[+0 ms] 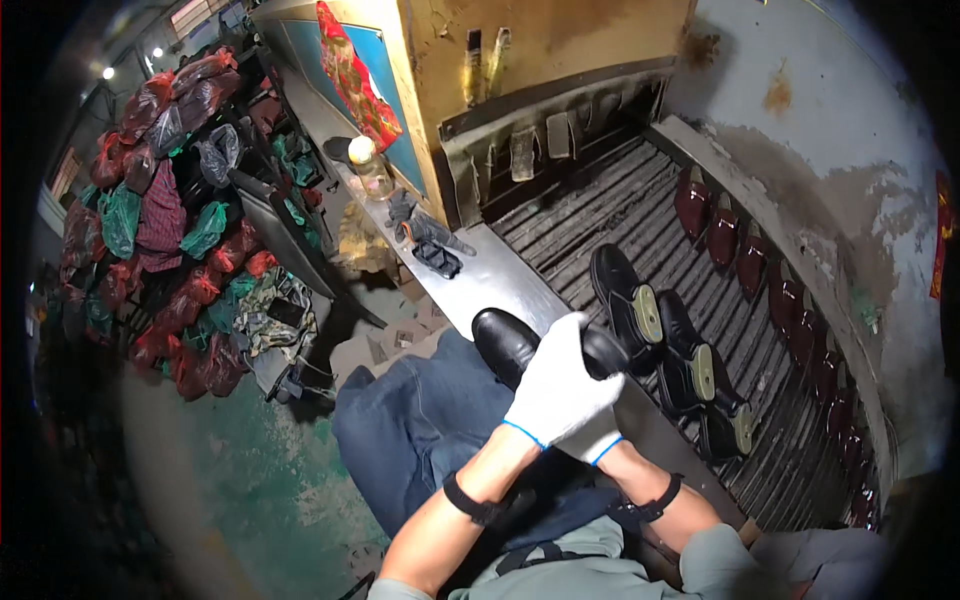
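Both my hands are in white knitted gloves with blue cuff edging, close together over my lap. My left hand is closed over a pair of black leather shoes, its fingers pointing away from me. One black shoe shows its rounded toe to the left of the glove. The other black shoe shows to the right of it. My right hand is tucked under and behind the left, closed at the shoes, with most of its fingers hidden.
Several black shoes with pale soles lie on a ribbed roller conveyor at the right. Dark red shoes line its far side. A metal ledge holds a grey glove and a jar. Bagged goods are piled at left.
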Demonstrator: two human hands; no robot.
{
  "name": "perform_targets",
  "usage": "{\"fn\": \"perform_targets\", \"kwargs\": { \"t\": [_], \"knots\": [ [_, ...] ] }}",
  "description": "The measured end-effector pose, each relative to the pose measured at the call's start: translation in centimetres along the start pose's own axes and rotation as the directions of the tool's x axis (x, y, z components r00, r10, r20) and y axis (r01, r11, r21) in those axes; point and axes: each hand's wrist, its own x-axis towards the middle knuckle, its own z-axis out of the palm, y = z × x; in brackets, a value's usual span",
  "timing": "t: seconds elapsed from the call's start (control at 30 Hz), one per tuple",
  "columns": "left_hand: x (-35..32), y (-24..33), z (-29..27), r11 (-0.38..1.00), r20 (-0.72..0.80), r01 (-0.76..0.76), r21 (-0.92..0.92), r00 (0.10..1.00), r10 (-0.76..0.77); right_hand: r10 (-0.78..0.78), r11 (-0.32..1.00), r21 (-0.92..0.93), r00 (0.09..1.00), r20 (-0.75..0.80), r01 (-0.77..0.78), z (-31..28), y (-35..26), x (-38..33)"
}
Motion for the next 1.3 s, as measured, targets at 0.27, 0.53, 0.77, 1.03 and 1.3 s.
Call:
{"fn": "perform_targets", "kwargs": {
  "t": [0.27, 0.53, 0.77, 1.03, 1.3],
  "knots": [
    [-1.2, 1.6, -2.2, 0.976, -0.056, -0.206, -0.072, 0.978, 0.203, 0.190, 0.743, 0.667, 0.974, -0.126, -0.058, -2.7, 2.8, -2.7],
    [-23.0, 1.1, -8.6, 0.851, 0.040, -0.325, 0.413, 0.940, 0.340, 0.459, -0.117, 0.959, 0.842, 0.284, -0.259, -6.9, 7.9, -6.1],
    [-17.8, -7.6, -12.8, 0.663, -0.346, 0.282, 0.694, 0.938, -0.037, -0.224, -0.436, 0.858, 0.956, 0.187, -0.271, -6.6, -2.6, -4.1],
    [-13.4, -10.9, -14.7, 0.913, -0.117, 0.199, -0.357, 0.960, -0.255, 0.199, -0.005, 0.984, 0.964, 0.176, -0.179, -4.2, -5.0, -5.3],
    [-14.9, -12.4, -15.4, 0.273, 0.102, 0.093, -0.957, 0.995, 0.019, 0.002, 0.344, 0.939, 1.000, 0.023, -0.022, -4.9, -10.6, -6.1]
  ]
}}
